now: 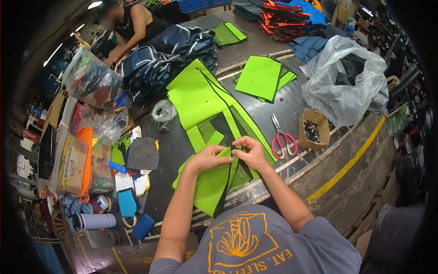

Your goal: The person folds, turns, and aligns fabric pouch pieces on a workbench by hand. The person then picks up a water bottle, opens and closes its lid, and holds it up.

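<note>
A large bright green fabric piece [196, 102] with black edging and dark mesh panels lies across the table, its near part folded up in front of me. My left hand [209, 158] pinches the folded part near its black edge. Close beside it, fingertips almost meeting, my right hand [252, 153] pinches the same edge; a small dark bit shows at its fingers, too small to name. To the right of that hand rest scissors [283, 141] with pink-red handles, blades pointing away from me.
Behind the scissors stands a small cardboard box [306, 142] of small dark pieces. Green panels [258, 76], a clear plastic bag [335, 91] and dark blue bundles [146, 68] lie farther off. Tubs, a tumbler [98, 221] and scraps crowd the left. Another person [132, 25] works at back left.
</note>
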`<state>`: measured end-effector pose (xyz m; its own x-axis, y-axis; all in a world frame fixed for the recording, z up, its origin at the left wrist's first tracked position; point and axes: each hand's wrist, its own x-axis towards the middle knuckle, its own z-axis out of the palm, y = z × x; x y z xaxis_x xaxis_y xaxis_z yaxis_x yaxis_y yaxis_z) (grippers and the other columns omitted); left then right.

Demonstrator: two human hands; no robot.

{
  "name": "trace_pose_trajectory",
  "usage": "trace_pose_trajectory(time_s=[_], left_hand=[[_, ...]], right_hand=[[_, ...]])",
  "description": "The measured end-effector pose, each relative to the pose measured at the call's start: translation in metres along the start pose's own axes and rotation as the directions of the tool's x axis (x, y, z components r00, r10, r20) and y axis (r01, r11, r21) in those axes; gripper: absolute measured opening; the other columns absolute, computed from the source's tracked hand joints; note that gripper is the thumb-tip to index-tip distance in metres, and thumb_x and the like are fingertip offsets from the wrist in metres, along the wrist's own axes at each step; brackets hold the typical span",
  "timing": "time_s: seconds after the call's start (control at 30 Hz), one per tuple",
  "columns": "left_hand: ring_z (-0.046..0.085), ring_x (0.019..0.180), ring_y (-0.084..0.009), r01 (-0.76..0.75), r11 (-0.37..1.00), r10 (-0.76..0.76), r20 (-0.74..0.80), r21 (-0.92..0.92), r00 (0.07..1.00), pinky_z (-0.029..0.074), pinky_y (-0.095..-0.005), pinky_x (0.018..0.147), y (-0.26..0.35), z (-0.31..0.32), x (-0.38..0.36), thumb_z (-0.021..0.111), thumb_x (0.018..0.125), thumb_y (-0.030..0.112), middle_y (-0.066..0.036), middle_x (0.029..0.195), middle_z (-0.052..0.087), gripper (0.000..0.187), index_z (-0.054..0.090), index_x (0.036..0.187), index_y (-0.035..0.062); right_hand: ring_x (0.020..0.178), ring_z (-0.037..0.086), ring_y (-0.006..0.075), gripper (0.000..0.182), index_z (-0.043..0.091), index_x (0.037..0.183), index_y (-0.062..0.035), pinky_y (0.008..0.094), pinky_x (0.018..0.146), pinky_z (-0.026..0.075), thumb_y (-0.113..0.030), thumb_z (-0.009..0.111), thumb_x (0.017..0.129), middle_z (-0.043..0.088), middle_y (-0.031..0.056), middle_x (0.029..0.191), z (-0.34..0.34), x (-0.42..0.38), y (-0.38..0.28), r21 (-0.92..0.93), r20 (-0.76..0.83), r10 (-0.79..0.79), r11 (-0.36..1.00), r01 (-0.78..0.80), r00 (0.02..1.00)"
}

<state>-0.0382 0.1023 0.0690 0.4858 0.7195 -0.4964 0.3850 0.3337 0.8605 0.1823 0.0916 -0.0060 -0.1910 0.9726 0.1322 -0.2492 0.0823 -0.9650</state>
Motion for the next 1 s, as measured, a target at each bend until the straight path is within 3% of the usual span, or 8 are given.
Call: trace_pose_trajectory(time_s=[0.3,0.57,0.83,0.93,1.0], left_hand=[[0.067,0.093,-0.0067,0.028,0.997,-0.028,-0.012,-0.069,1.0,0.055,-0.0258,0.081,-0.01,-0.003,0.004,0.09,0.088,0.03,-0.001,0.102,0.075,0.058,0.068,0.132,-0.0001],[0.068,0.088,-0.0066,0.038,0.989,-0.029,0.07,-0.139,0.997,0.055,-0.026,0.079,-0.021,-0.01,0.012,0.089,0.09,0.028,0.001,0.099,0.076,0.043,0.074,0.122,0.0025],[0.065,0.082,-0.006,0.072,0.997,-0.071,0.068,-0.006,0.995,0.053,-0.0252,0.075,-0.028,-0.016,0.02,0.084,0.094,0.031,0.001,0.095,0.077,0.029,0.08,0.106,0.0039],[0.064,0.079,-0.0067,-0.057,0.998,0.054,0.155,0.016,0.986,0.051,-0.0252,0.076,-0.028,-0.015,0.02,0.078,0.098,0.032,0.0,0.093,0.078,0.027,0.082,0.098,0.0048],[0.063,0.078,-0.0073,-0.053,0.998,0.056,0.184,-0.02,0.981,0.051,-0.0254,0.076,-0.025,-0.016,0.017,0.076,0.099,0.031,0.0,0.093,0.079,0.027,0.082,0.097,0.0048]], right_hand=[[0.099,0.07,0.0108,0.025,0.074,0.11,0.0008,0.0278,0.093,0.054,-0.004,0.083,0.086,0.078,0.0061,0.105,-0.001,0.002,-0.004,-0.095,0.05,-0.015,0.995,0.02,0.999],[0.098,0.069,0.0099,0.026,0.075,0.111,0.0012,0.0267,0.091,0.054,-0.002,0.083,0.087,0.078,0.0056,0.105,-0.004,0.002,-0.005,-0.092,0.088,0.019,0.996,-0.011,0.996],[0.096,0.069,0.0087,0.024,0.074,0.118,0.0021,0.0254,0.088,0.054,-0.003,0.078,0.094,0.077,0.0042,0.105,-0.008,0.004,-0.005,-0.169,0.167,0.019,0.986,0.01,0.986],[0.096,0.068,0.0084,0.023,0.074,0.119,0.002,0.0254,0.088,0.055,-0.005,0.075,0.097,0.077,0.0038,0.105,-0.008,0.002,-0.007,-0.176,0.206,0.047,0.984,-0.01,0.977],[0.095,0.067,0.0078,0.02,0.074,0.119,0.0018,0.0252,0.087,0.054,-0.006,0.073,0.1,0.076,0.0033,0.104,-0.008,0.003,-0.008,-0.118,0.218,0.048,0.993,-0.023,0.975]])
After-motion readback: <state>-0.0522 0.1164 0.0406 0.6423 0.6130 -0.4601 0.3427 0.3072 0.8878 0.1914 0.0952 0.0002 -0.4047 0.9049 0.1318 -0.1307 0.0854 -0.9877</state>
